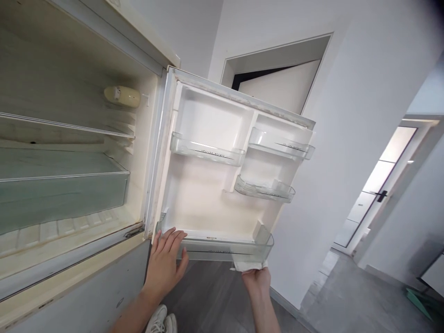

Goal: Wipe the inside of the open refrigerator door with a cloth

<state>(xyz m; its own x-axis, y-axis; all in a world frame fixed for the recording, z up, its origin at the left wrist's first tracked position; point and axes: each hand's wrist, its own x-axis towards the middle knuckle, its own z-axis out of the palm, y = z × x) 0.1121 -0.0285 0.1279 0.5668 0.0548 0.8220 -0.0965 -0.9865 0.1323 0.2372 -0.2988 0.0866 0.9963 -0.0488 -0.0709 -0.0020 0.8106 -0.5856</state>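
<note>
A white cloth (249, 266) is pinched in the right hand (256, 283), held against the underside of the lowest clear door bin (227, 249) on an open refrigerator door (204, 199). The left hand (164, 263), fingers spread wide, touches that bin's left end. A pale divider (261, 232) stands inside the bin. Three higher bins (207, 150) line the door, beside the refrigerator's glass shelves (62, 175).
</note>
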